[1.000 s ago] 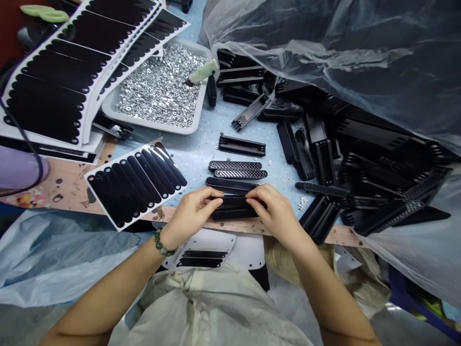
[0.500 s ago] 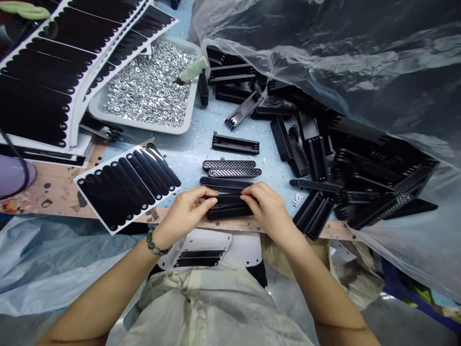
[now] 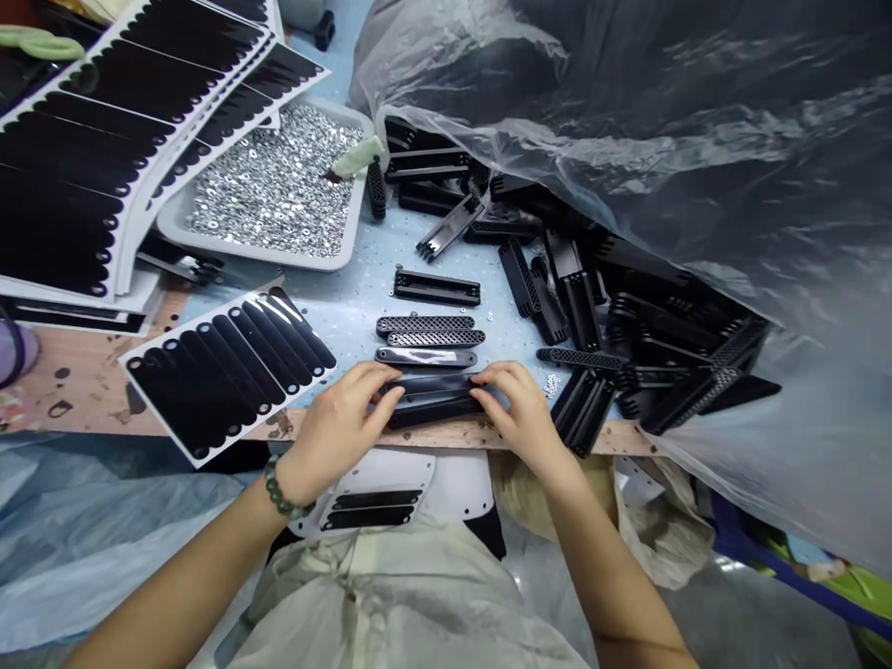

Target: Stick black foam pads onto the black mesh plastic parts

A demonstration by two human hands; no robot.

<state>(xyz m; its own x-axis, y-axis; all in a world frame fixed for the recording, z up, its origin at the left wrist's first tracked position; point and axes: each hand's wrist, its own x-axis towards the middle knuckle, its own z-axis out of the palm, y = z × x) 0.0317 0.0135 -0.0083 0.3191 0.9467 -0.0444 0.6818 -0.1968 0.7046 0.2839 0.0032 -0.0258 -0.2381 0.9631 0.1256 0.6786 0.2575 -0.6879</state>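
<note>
My left hand (image 3: 355,404) pinches the left end of a long black strip (image 3: 433,385) with rounded ends. At its other end, the thumb and fingertips of my right hand (image 3: 514,400) are closed on it. The strip lies level at the table's front edge; whether it is loose or sits on a part beneath, I cannot tell. Just below it is another black plastic bar (image 3: 436,411). Behind the strip lie a smooth black bar (image 3: 425,357) with a bright reflection and two bars with a mesh-patterned face (image 3: 436,339).
A sheet of black oblong stickers (image 3: 229,372) lies left. Behind it stands a white tray (image 3: 352,237) of small metal nuts or washers, beside stacked sticker sheets (image 3: 132,121). Black plastic parts (image 3: 578,297) spill from a clear plastic bag (image 3: 627,149) at right. Cut strips (image 3: 373,506) rest over my lap.
The view has shifted, so the table's things appear farther left. My hands stay at the strip's two ends, slightly farther apart. The smooth bar behind now catches a bright reflection.
</note>
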